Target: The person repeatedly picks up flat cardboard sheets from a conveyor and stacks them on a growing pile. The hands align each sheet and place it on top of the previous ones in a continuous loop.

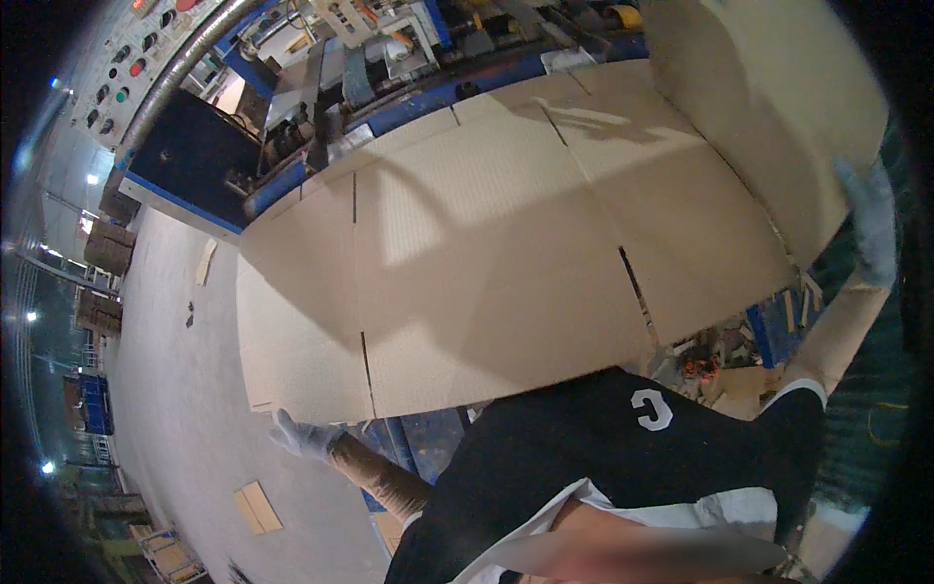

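Note:
A large brown cardboard sheet [486,263] with dark slots and crease lines spreads in front of me. Its right panel [769,107] is folded up along a crease. My right hand [869,219], in a pale glove, is closed on the outer edge of that raised panel, thumb on the near face, other fingers partly hidden. At the near left corner of the sheet is my left hand [309,435], also gloved. Its thumb lies at the edge and the fingers sit just below, closed around the border as far as I can see.
Beyond the sheet stands a blue machine [389,117] with metal rails. A control panel [126,73] with buttons is at upper left. Cardboard scraps lie on the grey floor [185,389], including one flat piece [257,508]. More scraps [720,365] are heaped near my right arm.

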Demonstrator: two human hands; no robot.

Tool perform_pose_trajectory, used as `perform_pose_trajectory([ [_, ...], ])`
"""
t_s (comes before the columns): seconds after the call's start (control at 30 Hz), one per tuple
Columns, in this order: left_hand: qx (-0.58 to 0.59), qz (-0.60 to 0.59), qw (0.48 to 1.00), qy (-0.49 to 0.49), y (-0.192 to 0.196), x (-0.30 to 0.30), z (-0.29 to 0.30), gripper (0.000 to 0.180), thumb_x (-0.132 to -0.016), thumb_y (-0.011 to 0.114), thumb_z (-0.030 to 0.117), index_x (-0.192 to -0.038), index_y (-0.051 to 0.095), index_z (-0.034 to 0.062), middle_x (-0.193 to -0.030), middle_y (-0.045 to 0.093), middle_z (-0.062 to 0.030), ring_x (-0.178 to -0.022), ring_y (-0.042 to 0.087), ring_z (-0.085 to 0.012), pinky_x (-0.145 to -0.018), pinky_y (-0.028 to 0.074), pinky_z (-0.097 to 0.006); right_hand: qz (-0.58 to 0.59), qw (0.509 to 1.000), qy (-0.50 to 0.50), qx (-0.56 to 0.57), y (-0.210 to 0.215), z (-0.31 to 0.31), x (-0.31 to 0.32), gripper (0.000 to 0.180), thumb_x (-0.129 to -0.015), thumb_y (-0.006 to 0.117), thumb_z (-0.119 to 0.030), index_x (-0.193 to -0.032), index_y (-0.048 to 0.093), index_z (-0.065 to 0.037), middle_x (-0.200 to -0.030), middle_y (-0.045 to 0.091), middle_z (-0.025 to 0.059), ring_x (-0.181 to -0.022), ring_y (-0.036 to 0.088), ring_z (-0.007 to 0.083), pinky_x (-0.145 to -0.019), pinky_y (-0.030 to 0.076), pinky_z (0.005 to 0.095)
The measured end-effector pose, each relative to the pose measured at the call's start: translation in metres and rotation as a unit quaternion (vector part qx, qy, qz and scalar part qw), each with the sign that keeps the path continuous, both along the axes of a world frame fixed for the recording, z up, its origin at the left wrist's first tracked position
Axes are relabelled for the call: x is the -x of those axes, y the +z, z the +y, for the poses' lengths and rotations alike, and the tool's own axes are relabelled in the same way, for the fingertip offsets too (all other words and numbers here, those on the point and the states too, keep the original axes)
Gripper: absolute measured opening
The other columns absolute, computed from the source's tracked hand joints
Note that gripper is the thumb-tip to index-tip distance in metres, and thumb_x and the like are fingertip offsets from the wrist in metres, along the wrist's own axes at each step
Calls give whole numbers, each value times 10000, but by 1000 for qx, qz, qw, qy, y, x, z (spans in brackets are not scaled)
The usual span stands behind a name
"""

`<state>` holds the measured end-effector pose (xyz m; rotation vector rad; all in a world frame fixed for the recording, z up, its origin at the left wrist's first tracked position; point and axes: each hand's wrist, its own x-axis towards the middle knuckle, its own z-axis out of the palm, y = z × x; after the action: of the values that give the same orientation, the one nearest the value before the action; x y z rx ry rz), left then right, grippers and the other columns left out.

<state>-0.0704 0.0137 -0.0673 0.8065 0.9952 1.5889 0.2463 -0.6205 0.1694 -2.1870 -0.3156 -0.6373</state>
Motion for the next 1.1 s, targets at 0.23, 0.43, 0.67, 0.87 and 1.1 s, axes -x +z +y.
perform_pose_trajectory([
  [0.23, -128, -18, 989, -75, 29, -18, -4, 509, -849, 604, 88, -1307, 415, -25, -1139, 570, -158, -1017, 557, -225, -889, 459, -371, -26, 856, 275, 436, -133, 108, 33, 360, -782, 639, -249, -1127, 622, -148, -1252, 586, 107, -1171, 533, 321, -967, 431, 442],
  [0.43, -361, 358, 784, -357, 72, -90, -80, 492, -777, 656, 46, -1254, 543, 8, -1242, 572, -162, -1122, 540, -263, -981, 422, -363, -100, 829, 339, 433, -201, 136, 25, 404, -806, 588, -413, -1124, 614, -164, -1296, 552, 93, -1219, 491, 314, -1024, 369, 488],
  [0.67, -604, 578, 351, -422, 52, -143, -129, 496, -790, 508, 55, -1282, 528, 117, -1383, 465, -162, -1256, 439, -398, -1066, 309, -527, -117, 815, 399, 403, -201, 134, 3, 553, -786, 558, -560, -1155, 605, -152, -1293, 554, 102, -1224, 479, 320, -1053, 329, 499],
  [0.87, -613, 579, 375, -385, 51, -136, -109, 536, -794, 500, 56, -1325, 487, 133, -1374, 460, -162, -1254, 434, -395, -1060, 311, -534, -71, 827, 350, 435, -195, 124, -38, 744, -701, 618, -636, -1213, 580, -97, -1313, 532, 127, -1230, 461, 337, -1069, 309, 492],
  [1.1, -676, 512, 384, -365, 38, -188, -90, 563, -817, 525, 101, -1372, 435, 117, -1383, 446, -182, -1271, 421, -386, -1072, 280, -557, 16, 862, 241, 446, -181, 130, -128, 874, -628, 661, -651, -1274, 537, -75, -1354, 490, 149, -1239, 445, 354, -1073, 313, 450],
])
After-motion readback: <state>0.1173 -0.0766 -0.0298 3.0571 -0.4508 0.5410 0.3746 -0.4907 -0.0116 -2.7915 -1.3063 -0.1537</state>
